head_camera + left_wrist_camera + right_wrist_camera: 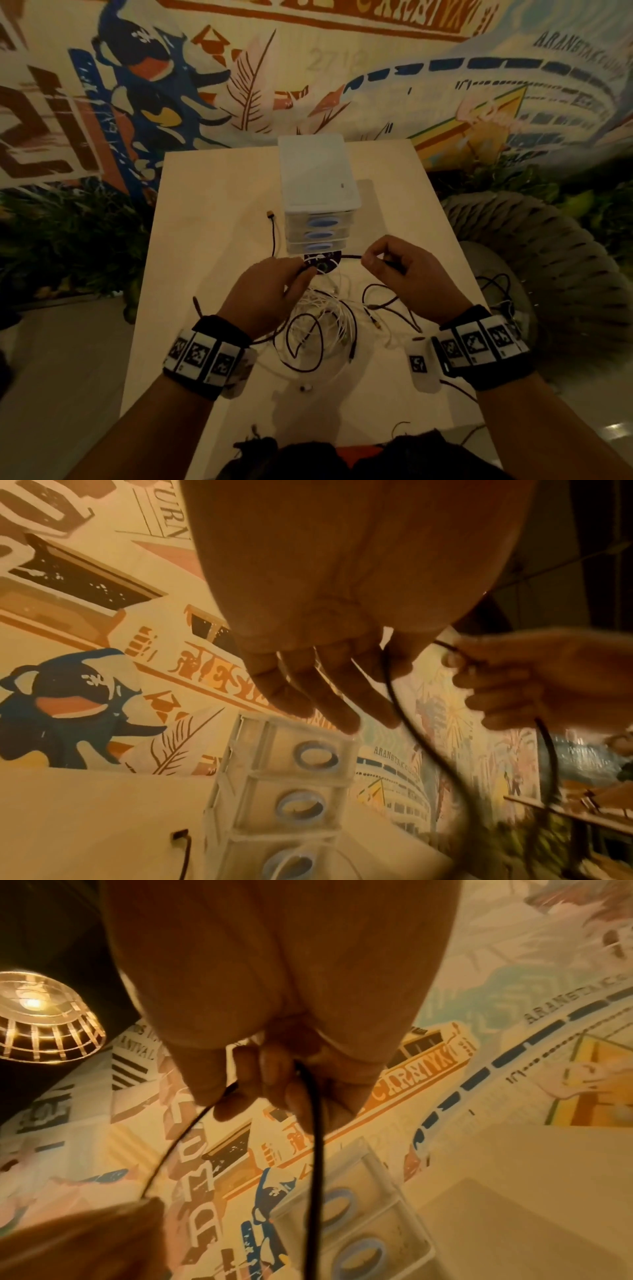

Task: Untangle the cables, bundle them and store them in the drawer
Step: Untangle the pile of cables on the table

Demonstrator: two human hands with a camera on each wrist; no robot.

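A black cable (pixel 342 256) runs taut between my two hands, just in front of the white three-drawer unit (pixel 318 192). My left hand (pixel 305 270) pinches one stretch of it, and in the left wrist view the black cable (pixel 394 693) drops between thumb and fingers. My right hand (pixel 369 262) pinches the other stretch between thumb and forefinger, as the right wrist view shows for the black cable (pixel 313 1123). One plug end (pixel 271 215) lies left of the drawers. A tangle of white and black cables (pixel 322 322) lies on the table below my hands. All drawers look closed.
The pale table (pixel 212 240) ends close on both sides. A dark round disc (pixel 323 264) lies at the foot of the drawers. More black cable (pixel 496 287) hangs over the right edge beside a woven chair (pixel 548 246). A mural wall stands behind.
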